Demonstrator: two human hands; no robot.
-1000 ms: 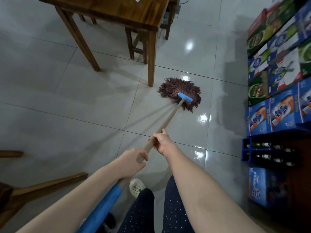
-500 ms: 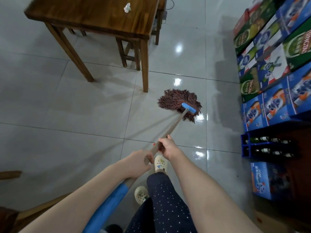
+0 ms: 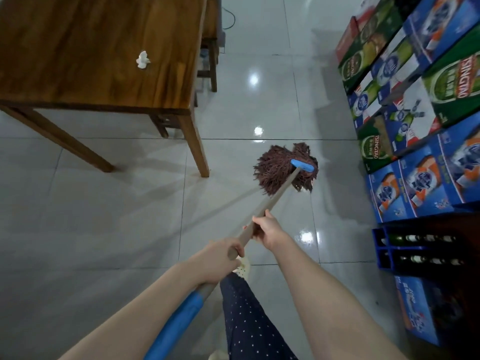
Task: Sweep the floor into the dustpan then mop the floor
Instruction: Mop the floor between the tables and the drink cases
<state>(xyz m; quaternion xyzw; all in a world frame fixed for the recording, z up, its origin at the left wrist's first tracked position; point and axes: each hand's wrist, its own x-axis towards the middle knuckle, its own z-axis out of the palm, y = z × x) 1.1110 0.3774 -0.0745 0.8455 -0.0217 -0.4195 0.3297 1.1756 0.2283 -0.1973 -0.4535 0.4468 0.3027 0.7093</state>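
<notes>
Two grips on the mop handle (image 3: 275, 201), mop head (image 3: 279, 172) down on the tiled floor (image 3: 104, 229).
The left grip (image 3: 220, 258) curls round the tan handle just above its blue sleeve, and the right grip (image 3: 267, 229) wraps it nearer the head. The brown mop head lies between the desk (image 3: 104, 61) corner leg and the beer cartons (image 3: 415, 126) along the floor's right edge.

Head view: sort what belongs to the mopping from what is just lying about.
Job: mop, its head on the tiled floor; left hand and right hand, both gripping the handle.
Lying about: wooden table, crumpled tissue on it, stacked beer cartons, blue crate of bottles.
</notes>
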